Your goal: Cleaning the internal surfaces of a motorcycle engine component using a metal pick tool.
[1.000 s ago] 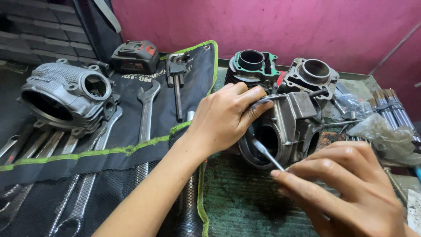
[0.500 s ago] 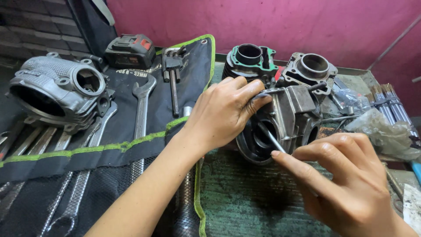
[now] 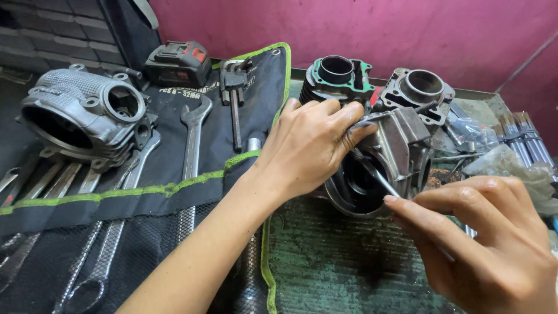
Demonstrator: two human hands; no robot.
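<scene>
Since the earlier frame, the left hand (image 3: 308,145) has kept its grip over the top of the grey engine casing (image 3: 389,163) on the green worktop (image 3: 337,261), while the right hand (image 3: 482,244), pinching a thin swab (image 3: 378,174), has pushed its tip deeper into the casing's round bore, suggesting cleaning inside.

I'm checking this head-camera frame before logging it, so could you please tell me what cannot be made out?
- Head view: the tip of the thin tool vanishes in the dark bore of the cylinder head.
- The head's left side is covered by the left hand.
- The right hand runs off the bottom edge and hides its grip.
- The spanners are part-covered by the tool roll.
</scene>
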